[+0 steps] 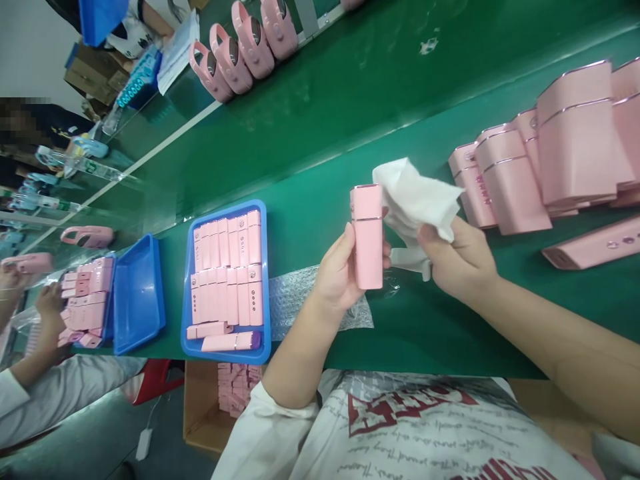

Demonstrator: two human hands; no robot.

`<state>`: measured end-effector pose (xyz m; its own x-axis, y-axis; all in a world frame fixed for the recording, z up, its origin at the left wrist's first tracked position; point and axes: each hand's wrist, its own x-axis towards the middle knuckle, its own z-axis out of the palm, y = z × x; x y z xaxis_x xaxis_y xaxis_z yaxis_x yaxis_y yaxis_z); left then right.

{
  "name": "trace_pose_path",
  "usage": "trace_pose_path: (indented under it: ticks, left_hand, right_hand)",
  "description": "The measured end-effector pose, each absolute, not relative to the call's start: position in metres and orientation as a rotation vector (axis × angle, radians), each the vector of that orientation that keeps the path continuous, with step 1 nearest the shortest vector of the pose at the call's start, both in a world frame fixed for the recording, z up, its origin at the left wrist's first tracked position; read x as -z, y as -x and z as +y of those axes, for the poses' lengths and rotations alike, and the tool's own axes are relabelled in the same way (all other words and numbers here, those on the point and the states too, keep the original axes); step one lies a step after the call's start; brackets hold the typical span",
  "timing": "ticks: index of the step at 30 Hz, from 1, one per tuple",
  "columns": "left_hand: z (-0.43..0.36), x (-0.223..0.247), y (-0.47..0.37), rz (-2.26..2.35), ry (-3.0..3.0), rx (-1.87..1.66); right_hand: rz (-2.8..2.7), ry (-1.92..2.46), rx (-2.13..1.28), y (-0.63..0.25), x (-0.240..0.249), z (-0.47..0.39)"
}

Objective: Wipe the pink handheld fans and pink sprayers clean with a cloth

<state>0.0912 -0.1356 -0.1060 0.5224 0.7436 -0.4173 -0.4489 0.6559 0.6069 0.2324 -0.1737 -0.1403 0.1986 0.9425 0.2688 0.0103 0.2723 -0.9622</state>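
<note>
Upright in my left hand (pixel 340 270) is a pink device (pixel 369 243) with a silver band near its top; my fingers wrap round its lower part. My right hand (pixel 457 257) pinches a crumpled white cloth (pixel 417 197), which hangs just right of the device and comes close to its upper edge. Beneath my left hand lies a sheet of bubble wrap (pixel 293 300) on the green table (pixel 310 207). Left of it, a blue tray (pixel 267 280) holds rows of similar pink devices (pixel 227 293).
Several larger pink devices (pixel 575 133) stand at the right, one lying flat (pixel 595 243). An empty blue tray (pixel 137 300) sits at the left beside another person's hands (pixel 50 307). Pink handled devices (pixel 230 60) line the far ledge. A cardboard box (pixel 200 413) is below the table.
</note>
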Motion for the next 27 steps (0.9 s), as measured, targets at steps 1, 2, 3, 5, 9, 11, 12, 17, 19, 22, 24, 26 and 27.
trace_pose_path:
  ticks: [1,2,3,5,9,11,12,17,19,22,24,26,27]
  left_hand:
    - [-0.136,0.107,-0.092,0.746,-0.48,-0.753]
    - [-0.137,0.108,-0.093,0.796,-0.494,-0.777]
    - [-0.137,0.109,-0.094,0.855,-0.502,-0.806]
    - [-0.135,0.108,-0.095,0.961,-0.502,-0.845]
    - [-0.133,0.106,-0.094,0.921,-0.455,-0.766]
    - [-0.135,0.106,-0.093,0.798,-0.46,-0.654]
    - [-0.136,0.107,-0.093,0.73,-0.48,-0.596]
    - [-0.138,0.108,-0.088,0.517,-0.566,-0.557]
    - [-0.137,0.108,-0.088,0.552,-0.539,-0.616]
    - [-0.133,0.107,-0.088,0.618,-0.465,-0.678]
    - [-0.132,0.107,-0.088,0.601,-0.441,-0.663]
    - [-0.132,0.107,-0.088,0.584,-0.451,-0.63]
    - [-0.133,0.107,-0.088,0.582,-0.466,-0.618]
  right_hand:
    - [-1.309,1.062,-0.773,-0.231,0.139,-0.174]
    - [-1.45,1.021,-0.661,-0.229,0.139,-0.173]
    - [-1.59,0.958,-0.555,-0.227,0.139,-0.173]
    - [-1.822,0.813,-0.408,-0.222,0.141,-0.171]
    - [-1.856,0.779,-0.458,-0.223,0.146,-0.167]
    - [-1.529,0.958,-0.684,-0.231,0.143,-0.163]
    - [-1.302,1.034,-0.82,-0.235,0.141,-0.161]
    - [-0.51,0.925,-1.265,-0.246,0.126,-0.154]
    - [-0.409,0.844,-1.337,-0.244,0.123,-0.154]
    - [-0.346,0.769,-1.396,-0.24,0.122,-0.156]
    - [-0.307,0.744,-1.399,-0.239,0.121,-0.157]
    - [-0.288,0.727,-1.402,-0.238,0.12,-0.158]
    - [-0.289,0.723,-1.405,-0.238,0.119,-0.158]
